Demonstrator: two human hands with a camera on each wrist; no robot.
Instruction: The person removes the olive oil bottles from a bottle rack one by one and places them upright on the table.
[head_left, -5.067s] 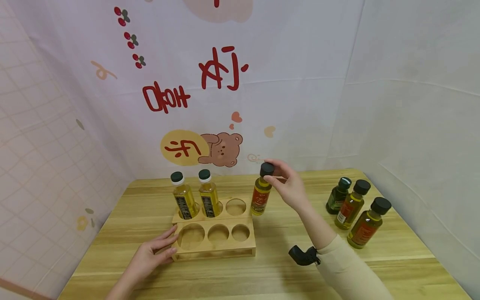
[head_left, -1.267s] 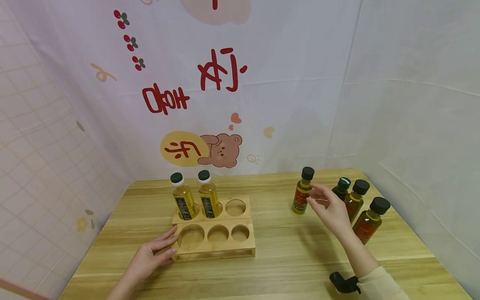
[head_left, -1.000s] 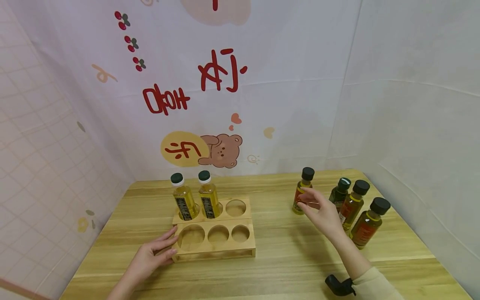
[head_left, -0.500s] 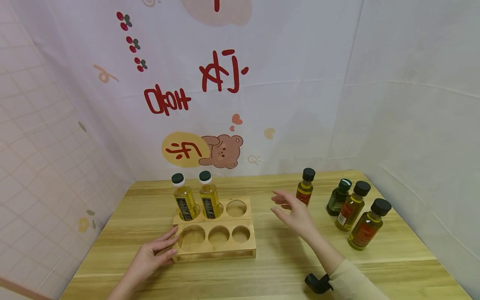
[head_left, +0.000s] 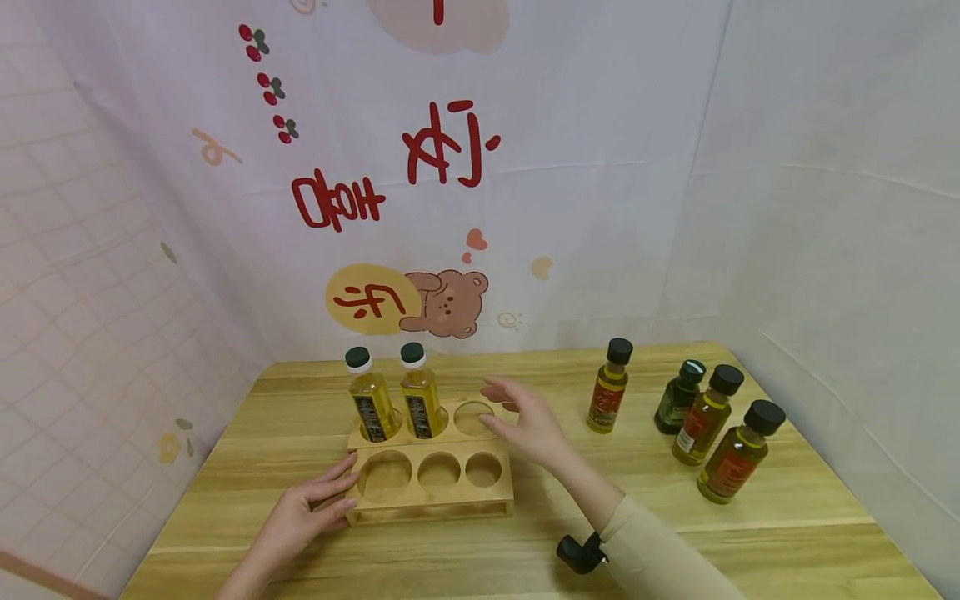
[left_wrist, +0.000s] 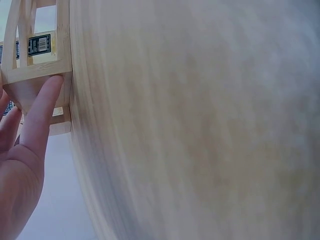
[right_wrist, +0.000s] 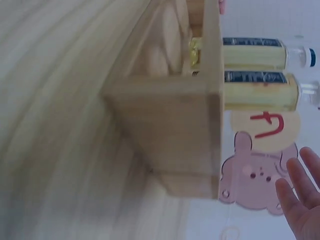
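In the head view, a two-tier wooden bottle rack [head_left: 414, 498] stands on the table. Two clear oil bottles with dark green caps, the left one [head_left: 371, 408] and its neighbour [head_left: 422, 406], fill two holes of the back tier. My left hand [head_left: 303, 508] touches the rack's left end with extended fingers; the left wrist view shows a finger [left_wrist: 42, 115] laid along that end. Over the back tier's right hole is my right hand [head_left: 528, 425], fingers spread, holding nothing. A red-labelled oil bottle [head_left: 606, 400] stands upright to the right of the rack.
At the table's right side stand a small dark green bottle [head_left: 677, 406] and two red-labelled oil bottles, one in the middle [head_left: 701, 429] and a larger one [head_left: 733, 465] nearest. A printed white cloth [head_left: 600, 208] hangs behind the table [head_left: 577, 467].
Earlier my right hand held the red-labelled bottle by its cap beside the rack. That bottle now stands farther right, released, and the hand has swung left over the rack. My left hand stays put.
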